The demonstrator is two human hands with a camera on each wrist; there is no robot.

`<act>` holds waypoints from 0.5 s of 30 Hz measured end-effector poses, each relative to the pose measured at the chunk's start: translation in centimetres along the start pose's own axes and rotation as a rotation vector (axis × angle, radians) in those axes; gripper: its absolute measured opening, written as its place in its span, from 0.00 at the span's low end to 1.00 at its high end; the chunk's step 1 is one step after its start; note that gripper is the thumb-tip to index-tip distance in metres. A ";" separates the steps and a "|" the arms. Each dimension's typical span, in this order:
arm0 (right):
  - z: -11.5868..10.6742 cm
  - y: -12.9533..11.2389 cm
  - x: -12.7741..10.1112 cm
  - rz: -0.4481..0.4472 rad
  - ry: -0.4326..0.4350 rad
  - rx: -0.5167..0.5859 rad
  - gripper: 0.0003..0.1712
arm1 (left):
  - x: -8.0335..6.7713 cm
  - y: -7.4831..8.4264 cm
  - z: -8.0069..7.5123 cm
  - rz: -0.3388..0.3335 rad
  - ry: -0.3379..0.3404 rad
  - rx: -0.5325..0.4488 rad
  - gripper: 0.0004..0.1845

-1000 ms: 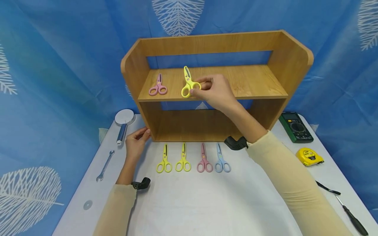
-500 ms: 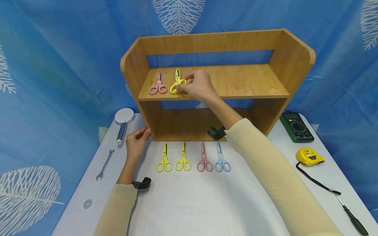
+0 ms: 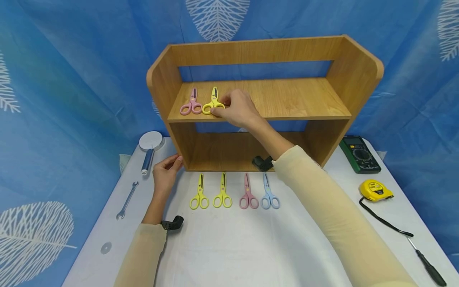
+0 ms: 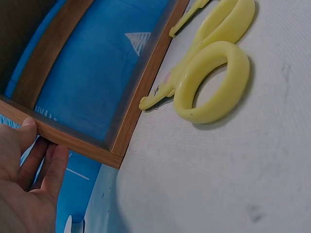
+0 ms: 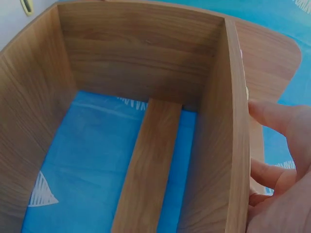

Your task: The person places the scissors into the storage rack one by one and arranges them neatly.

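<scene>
In the head view a wooden shelf unit (image 3: 272, 97) stands on the white table. My right hand (image 3: 238, 107) pinches the handle of yellow scissors (image 3: 214, 95), which lie on the upper board beside pink scissors (image 3: 193, 99). In the right wrist view my right hand (image 5: 282, 155) reaches over the board's front edge; the scissors are mostly hidden there. My left hand (image 3: 165, 173) grips the unit's left side panel low down, thumb at its front edge. Below the unit lie two yellow scissors (image 3: 199, 195) (image 3: 222, 195), pink scissors (image 3: 248, 195) and blue scissors (image 3: 269, 195), blades pointing towards it.
On the left lie a magnifying glass (image 3: 150, 141), a wrench (image 3: 127, 201) and a grey disc (image 3: 106, 248). Along the right are a multimeter (image 3: 360, 154), a yellow tape measure (image 3: 375, 190) with a black strap (image 3: 383, 219), and a screwdriver (image 3: 428, 265). A blue curtain (image 3: 89, 59) hangs behind.
My right hand has moved left and lowered the yellow scissors onto the upper board next to the pink ones. My left hand has stayed at the side panel.
</scene>
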State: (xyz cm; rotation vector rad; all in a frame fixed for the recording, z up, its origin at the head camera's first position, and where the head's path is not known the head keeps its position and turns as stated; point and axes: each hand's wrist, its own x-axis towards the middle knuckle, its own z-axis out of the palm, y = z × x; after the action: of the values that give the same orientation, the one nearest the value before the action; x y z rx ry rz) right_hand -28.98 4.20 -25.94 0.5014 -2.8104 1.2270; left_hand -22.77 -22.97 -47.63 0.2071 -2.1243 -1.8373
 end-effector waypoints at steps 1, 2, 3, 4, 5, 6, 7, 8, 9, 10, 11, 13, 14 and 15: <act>-0.2 0.1 -0.1 0.003 0.001 0.004 0.23 | 0.0 0.0 0.1 -0.001 0.001 0.004 0.20; -0.3 0.2 -0.3 0.004 0.002 0.009 0.26 | -0.1 0.1 0.2 -0.002 0.002 0.012 0.20; -0.5 0.3 -0.5 0.005 0.003 0.011 0.28 | -0.1 0.1 0.2 0.000 0.002 0.019 0.20; -0.8 0.4 -0.7 0.002 0.004 0.017 0.30 | 0.1 -0.4 0.2 0.000 0.006 0.017 0.21; -1.0 0.5 -1.1 -0.001 0.004 0.019 0.30 | 0.0 -0.3 0.2 0.001 0.007 0.017 0.21; -1.3 0.6 -1.5 -0.011 0.006 0.019 0.30 | 0.0 -0.3 0.2 0.002 0.010 0.021 0.21; -1.5 0.8 -2.1 -0.021 0.008 0.022 0.29 | 0.0 -0.3 0.2 0.001 0.010 0.021 0.21; -1.8 0.9 -2.7 -0.031 0.009 0.024 0.29 | 0.0 -0.3 0.2 0.001 0.009 0.020 0.20; -2.1 1.2 -3.3 -0.045 0.013 0.025 0.28 | 0.0 -0.2 0.2 0.002 0.007 0.018 0.20; -2.3 1.3 -4.0 -0.056 0.018 0.029 0.28 | -0.1 -0.1 0.1 0.003 0.007 0.017 0.20; -2.6 1.6 -4.8 -0.063 0.024 0.032 0.27 | -0.1 0.0 0.1 0.005 0.004 0.017 0.20; -3.1 2.2 -6.3 -0.078 0.045 0.039 0.27 | -0.2 0.1 0.1 0.002 -0.004 0.021 0.20; -3.3 2.6 -7.0 -0.084 0.057 0.041 0.26 | -0.2 0.2 0.1 0.000 -0.008 0.025 0.20; -3.5 3.0 -7.8 -0.086 0.066 0.044 0.26 | -0.3 0.3 0.1 -0.004 -0.011 0.031 0.20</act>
State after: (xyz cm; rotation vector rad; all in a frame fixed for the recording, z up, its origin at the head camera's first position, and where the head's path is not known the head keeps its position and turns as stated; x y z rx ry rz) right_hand -22.87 10.81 -26.92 0.5670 -2.6836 1.2664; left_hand -22.50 -22.72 -47.40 0.2094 -2.1620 -1.8133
